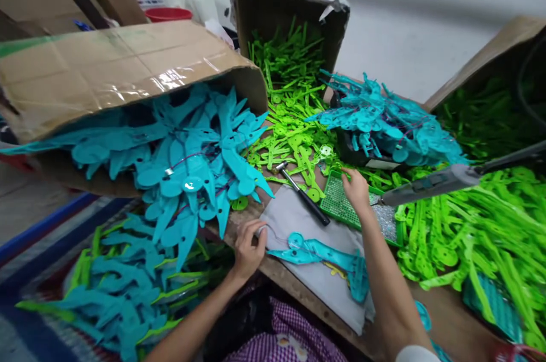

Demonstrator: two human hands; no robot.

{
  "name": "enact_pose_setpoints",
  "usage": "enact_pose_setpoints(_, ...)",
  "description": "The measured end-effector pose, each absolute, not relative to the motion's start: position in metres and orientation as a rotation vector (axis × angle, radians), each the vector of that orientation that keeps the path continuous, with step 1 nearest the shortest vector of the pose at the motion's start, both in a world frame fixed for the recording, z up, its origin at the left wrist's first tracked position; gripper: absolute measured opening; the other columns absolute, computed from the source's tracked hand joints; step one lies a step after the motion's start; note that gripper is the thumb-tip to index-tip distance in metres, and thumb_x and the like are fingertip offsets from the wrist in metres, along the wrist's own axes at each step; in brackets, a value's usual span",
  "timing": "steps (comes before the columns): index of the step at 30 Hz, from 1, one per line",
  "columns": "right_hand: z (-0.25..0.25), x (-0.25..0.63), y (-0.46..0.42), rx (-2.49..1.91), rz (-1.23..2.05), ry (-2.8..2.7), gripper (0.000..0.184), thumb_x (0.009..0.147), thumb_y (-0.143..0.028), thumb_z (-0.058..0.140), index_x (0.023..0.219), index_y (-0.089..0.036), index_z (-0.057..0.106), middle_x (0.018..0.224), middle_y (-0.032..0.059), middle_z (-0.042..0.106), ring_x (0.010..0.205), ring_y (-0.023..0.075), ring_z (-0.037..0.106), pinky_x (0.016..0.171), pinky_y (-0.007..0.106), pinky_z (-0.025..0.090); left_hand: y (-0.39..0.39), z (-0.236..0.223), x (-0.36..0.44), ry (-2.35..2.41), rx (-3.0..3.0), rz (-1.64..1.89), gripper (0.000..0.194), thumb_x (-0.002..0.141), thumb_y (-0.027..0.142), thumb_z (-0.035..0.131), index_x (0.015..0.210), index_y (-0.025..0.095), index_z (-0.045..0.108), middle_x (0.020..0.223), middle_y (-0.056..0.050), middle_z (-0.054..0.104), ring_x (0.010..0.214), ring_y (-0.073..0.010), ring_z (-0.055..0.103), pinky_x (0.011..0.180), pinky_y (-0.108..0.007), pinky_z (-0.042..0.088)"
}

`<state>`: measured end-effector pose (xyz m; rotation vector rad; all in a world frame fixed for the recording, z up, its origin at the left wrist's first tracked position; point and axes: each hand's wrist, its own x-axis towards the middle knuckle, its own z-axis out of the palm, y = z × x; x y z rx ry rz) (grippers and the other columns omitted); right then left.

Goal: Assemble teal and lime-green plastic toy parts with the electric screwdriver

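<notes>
My left hand (249, 245) is closed at the table's front edge, its fingertips on a thin wire (279, 235) that runs to a turquoise plastic part (315, 249). This part lies on a grey cloth (284, 211), with a small yellow piece (336, 270) beside it. My right hand (356, 188) is over the far side of a green basket tray (341, 205), thumb and fingers drawn together. What those fingers hold, if anything, is too small to make out. A hammer (302, 194) with a black handle rests left of the tray, partly on the cloth.
An open carton (128, 60) spills turquoise parts (191, 163) on the left. Bright green parts (439, 231) are heaped at right and behind the tray. Turquoise parts fill a black bin (362, 151). A grey tool (430, 184) slants over the tray, which holds small shiny pieces (386, 222).
</notes>
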<state>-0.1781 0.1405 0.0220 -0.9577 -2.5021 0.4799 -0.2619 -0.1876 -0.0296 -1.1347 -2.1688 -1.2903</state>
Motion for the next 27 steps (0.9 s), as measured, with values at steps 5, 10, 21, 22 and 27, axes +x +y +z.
enact_pose_setpoints(5, 0.033, -0.231, 0.144, -0.710, 0.258, -2.653, 0.049, 0.085, -0.011, 0.038, 0.132, -0.014, 0.052, 0.139, 0.0132, 0.050, 0.128, 0.0239, 0.044, 0.103, 0.038, 0.039, -0.186, -0.030, -0.262, -2.143, -1.147, -1.259, 0.017, 0.085, 0.011, 0.058, 0.101, 0.017, 0.059, 0.093, -0.006, 0.064, 0.091, -0.0183, 0.061, 0.085, -0.034, 0.049)
enact_pose_setpoints(10, 0.043, -0.260, 0.154, -0.608, -0.141, -2.997, 0.050, 0.078, -0.008, 0.048, 0.128, -0.012, 0.053, 0.129, 0.0172, 0.056, 0.128, 0.0290, 0.040, 0.109, 0.051, 0.022, -0.187, -0.031, -0.260, -2.187, -1.126, -1.304, 0.017, 0.086, 0.011, 0.056, 0.101, 0.017, 0.059, 0.093, -0.006, 0.063, 0.091, -0.0179, 0.061, 0.084, -0.032, 0.050)
enact_pose_setpoints(21, 0.081, -0.242, 0.135, -0.982, -0.384, -2.933, 0.028, 0.089, -0.010, 0.033, 0.107, -0.011, 0.054, 0.101, 0.0183, 0.062, 0.096, 0.0257, 0.057, 0.075, 0.033, 0.036, -0.183, -0.031, -0.260, -2.303, -1.306, -1.323, 0.016, 0.085, 0.014, 0.058, 0.101, 0.018, 0.060, 0.094, -0.006, 0.064, 0.091, -0.0181, 0.061, 0.085, -0.033, 0.049)
enact_pose_setpoints(22, 0.082, -0.243, 0.132, -1.024, -0.362, -2.920, 0.029, 0.090, -0.011, 0.033, 0.112, -0.011, 0.052, 0.102, 0.0181, 0.062, 0.095, 0.0253, 0.058, 0.073, 0.032, 0.037, -0.183, -0.031, -0.261, -2.308, -1.324, -1.316, 0.015, 0.085, 0.015, 0.058, 0.099, 0.019, 0.061, 0.093, -0.005, 0.064, 0.091, -0.0182, 0.061, 0.085, -0.034, 0.049)
enact_pose_setpoints(27, 0.090, -0.237, 0.111, -1.182, -0.228, -2.931, 0.034, 0.091, -0.015, 0.035, 0.123, -0.015, 0.047, 0.105, 0.0171, 0.063, 0.092, 0.0255, 0.064, 0.069, 0.030, 0.040, -0.183, -0.030, -0.261, -2.334, -1.338, -1.318, 0.013, 0.085, 0.016, 0.057, 0.098, 0.019, 0.061, 0.091, -0.005, 0.066, 0.089, -0.0187, 0.062, 0.085, -0.035, 0.048)
